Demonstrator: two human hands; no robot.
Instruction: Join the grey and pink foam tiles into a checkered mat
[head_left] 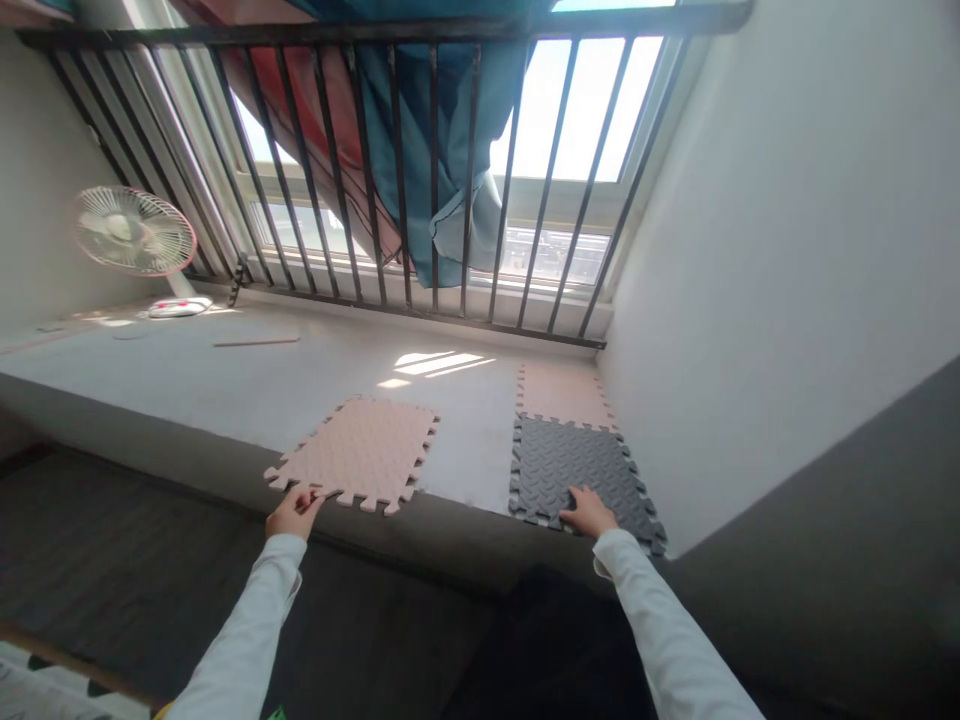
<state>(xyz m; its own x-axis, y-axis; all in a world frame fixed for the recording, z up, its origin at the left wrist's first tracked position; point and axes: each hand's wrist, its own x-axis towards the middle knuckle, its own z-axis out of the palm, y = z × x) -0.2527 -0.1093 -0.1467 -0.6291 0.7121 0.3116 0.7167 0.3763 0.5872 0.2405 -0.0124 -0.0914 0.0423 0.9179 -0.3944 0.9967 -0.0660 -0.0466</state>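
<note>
My left hand [296, 512] pinches the near edge of a pink foam mat tile [367, 445] with jigsaw-toothed edges. That tile overhangs the front of the white ledge a little. On the right, my right hand [589, 512] rests on the near part of a dark grey foam mat tile [574, 465] with a raised tread pattern; its fingers are spread on the surface. Behind the grey tile lies another pink foam tile [562, 392], edge to edge with it and close to the right wall. A strip of bare ledge lies between the left pink tile and the grey one.
The white window ledge [247, 385] drops to a dark floor [112, 560] in front. A small fan [135, 235] stands at its far left, and a thin stick [256, 343] lies nearer. Black metal railing [435, 170], curtains [405, 120] and a window are behind; a white wall [787, 220] rises at right.
</note>
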